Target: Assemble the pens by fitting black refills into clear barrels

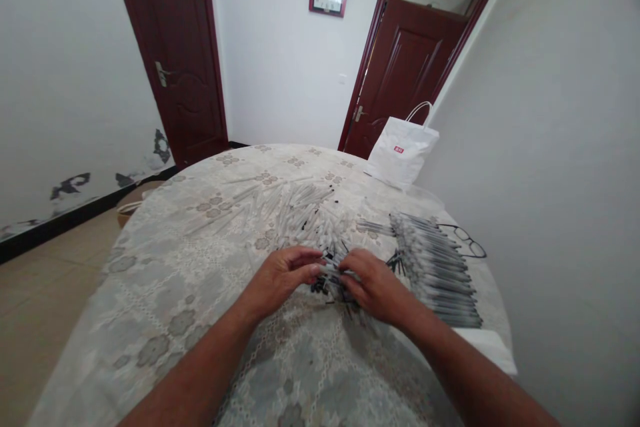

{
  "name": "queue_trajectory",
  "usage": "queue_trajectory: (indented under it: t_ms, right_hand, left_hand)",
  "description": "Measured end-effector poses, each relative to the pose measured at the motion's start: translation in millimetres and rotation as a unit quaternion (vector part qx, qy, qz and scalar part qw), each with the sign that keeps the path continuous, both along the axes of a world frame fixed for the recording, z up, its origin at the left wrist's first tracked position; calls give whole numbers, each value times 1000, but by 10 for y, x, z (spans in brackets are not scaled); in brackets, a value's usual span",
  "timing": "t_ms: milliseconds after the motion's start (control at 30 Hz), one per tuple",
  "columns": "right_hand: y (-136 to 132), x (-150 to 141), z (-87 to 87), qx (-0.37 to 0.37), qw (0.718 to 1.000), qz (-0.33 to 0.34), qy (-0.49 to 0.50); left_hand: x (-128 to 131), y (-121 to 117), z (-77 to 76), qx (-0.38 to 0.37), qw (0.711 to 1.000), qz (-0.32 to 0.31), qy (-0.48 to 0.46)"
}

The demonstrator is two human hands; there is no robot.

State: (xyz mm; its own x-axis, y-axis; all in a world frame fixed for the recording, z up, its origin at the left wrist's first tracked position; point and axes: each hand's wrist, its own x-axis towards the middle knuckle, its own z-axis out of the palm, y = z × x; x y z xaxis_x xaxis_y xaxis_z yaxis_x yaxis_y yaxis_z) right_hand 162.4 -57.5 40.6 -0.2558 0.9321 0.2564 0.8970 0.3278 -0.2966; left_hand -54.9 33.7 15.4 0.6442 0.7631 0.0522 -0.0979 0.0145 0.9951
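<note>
My left hand point(285, 275) is closed in a pinch on one end of a slim, pale pen point(329, 269). From the other side, my right hand point(373, 282) has its fingers closed round the same pen. Just beyond both hands spreads a loose heap of clear pen barrels point(305, 210). Small black parts point(320, 287) lie on the cloth below my fingertips, partly covered by the hands. To the right, a stack of grey-looking pens point(445, 273) lies side by side in rows.
A patterned cloth covers the round table point(165, 307). Eyeglasses point(467, 241) lie past the pen stack, and a white paper bag point(403, 152) stands at the back right. Something white and flat point(487, 347) rests near the right edge, beside my right forearm.
</note>
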Motion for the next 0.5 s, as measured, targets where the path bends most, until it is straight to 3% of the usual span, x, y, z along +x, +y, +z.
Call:
queue_trajectory:
  t_ms: [133, 267, 367, 500]
  right_hand:
    - [231, 425, 81, 25, 990, -105, -92]
    - [485, 831, 66, -12, 951, -235, -198]
    - [646, 982, -20, -58, 927, -275, -248]
    - [804, 1017, -174, -87, 921, -280, -255]
  left_hand:
    - [-2, 33, -17, 0, 1000, 3, 9]
    - [-52, 80, -26, 11, 1000, 16, 20]
    - [-89, 118, -40, 8, 999, 19, 31]
    - [-106, 156, -38, 15, 999, 8, 43]
